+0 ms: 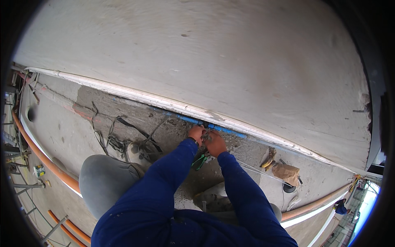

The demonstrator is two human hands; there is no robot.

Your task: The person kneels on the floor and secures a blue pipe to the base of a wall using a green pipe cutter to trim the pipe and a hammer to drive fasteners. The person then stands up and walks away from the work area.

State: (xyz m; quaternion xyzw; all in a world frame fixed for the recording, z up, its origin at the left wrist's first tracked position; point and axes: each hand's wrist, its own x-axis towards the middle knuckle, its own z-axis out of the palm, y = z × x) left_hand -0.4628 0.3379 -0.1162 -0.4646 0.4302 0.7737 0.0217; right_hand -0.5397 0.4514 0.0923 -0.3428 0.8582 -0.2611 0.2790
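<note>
Wall (214,61) blocks beyond the blue pipe (229,131), straps (142,132) crowd left, open concrete (252,153) lies right.

Grip hidden between the hands (216,143)
Whatever they hold at the floor's (61,131) edge along the wall (247,74) is unclear; the torso (152,232) is cut off.

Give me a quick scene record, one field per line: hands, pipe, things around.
Left hand: close to the blue pipe, beside the right hand
Right hand: fingers bent; anything held is unclear
Pipe position: alongside the pale strip
Nearer the body: green object
Ground, right: brown paper bag
Ground, left: tangled dark straps
</note>
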